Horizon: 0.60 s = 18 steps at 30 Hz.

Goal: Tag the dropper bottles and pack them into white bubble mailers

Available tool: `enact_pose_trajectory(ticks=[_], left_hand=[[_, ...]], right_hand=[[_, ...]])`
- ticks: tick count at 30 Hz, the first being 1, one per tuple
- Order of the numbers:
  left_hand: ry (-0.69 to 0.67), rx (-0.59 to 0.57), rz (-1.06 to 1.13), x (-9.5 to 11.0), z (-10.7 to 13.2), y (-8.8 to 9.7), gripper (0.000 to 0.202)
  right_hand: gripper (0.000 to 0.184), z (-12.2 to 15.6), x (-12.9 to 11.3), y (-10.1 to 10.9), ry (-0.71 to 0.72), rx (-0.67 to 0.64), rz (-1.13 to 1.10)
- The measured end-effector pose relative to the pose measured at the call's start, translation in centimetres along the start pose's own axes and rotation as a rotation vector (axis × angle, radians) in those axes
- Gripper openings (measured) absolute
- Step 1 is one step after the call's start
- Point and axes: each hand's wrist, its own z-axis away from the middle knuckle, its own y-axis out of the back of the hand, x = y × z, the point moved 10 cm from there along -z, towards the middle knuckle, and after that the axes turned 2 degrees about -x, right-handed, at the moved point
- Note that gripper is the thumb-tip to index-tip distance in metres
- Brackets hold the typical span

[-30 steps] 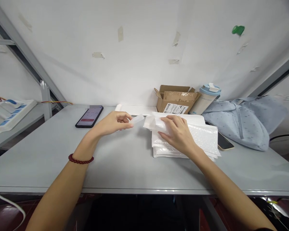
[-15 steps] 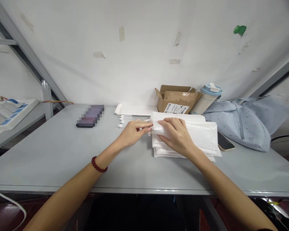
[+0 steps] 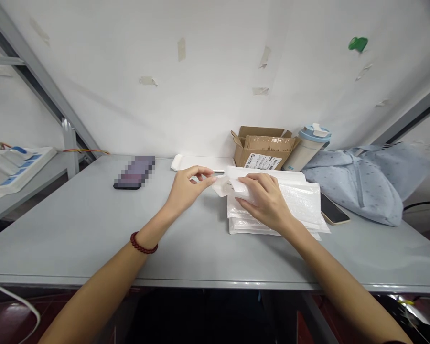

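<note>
My right hand (image 3: 263, 197) is closed on the left end of a white bubble mailer (image 3: 301, 200), its thumb below and fingers on top. This mailer lies over several more white bubble mailers (image 3: 251, 226) in a loose stack. My left hand (image 3: 188, 188), with a dark red bracelet at the wrist, pinches the thin, translucent flap (image 3: 220, 186) at the mailer's left end between thumb and forefinger. Past my left hand lies a flat white packet (image 3: 200, 162); the small white items in front of it are hidden behind that hand.
An open cardboard box (image 3: 263, 148) with a label and a blue-lidded tumbler (image 3: 308, 147) stand against the wall. To the right are a phone (image 3: 333, 210) and a pale blue patterned bag (image 3: 354, 184). Another phone, pixelated (image 3: 135, 172), lies left. A power strip (image 3: 25, 167) sits at far left.
My left hand has moved left and slightly up, drawing the flap out from the mailer's end. Its fingers now cover the small white items. My right hand has barely moved.
</note>
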Motion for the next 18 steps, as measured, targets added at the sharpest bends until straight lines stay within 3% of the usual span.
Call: enact_pose_trajectory(ticks=[2,4,7,12,18], left_hand=[[0.089,-0.093,0.076,-1.1,-0.3,-0.6,0.036],[0.182,-0.297,0.199,-2.0,0.1,-2.7,0.041],[0.26,-0.496,0.292,-2.3,1.3,-5.3,0.026],[0.259,-0.459,0.269,-1.8,1.9,-6.0,0.019],[0.241,-0.347,0.318,-1.8,2.1,-6.4,0.017]], right_hand=[[0.036,0.0,-0.2,0.1,0.016,0.003,-0.014],[0.037,-0.1,-0.8,0.1,0.06,-0.013,-0.043],[0.037,-0.2,-2.1,0.1,0.141,-0.049,-0.091],[0.039,-0.2,-3.5,0.4,0.236,-0.047,-0.109],[0.044,0.2,-4.5,-0.4,0.287,-0.093,0.101]])
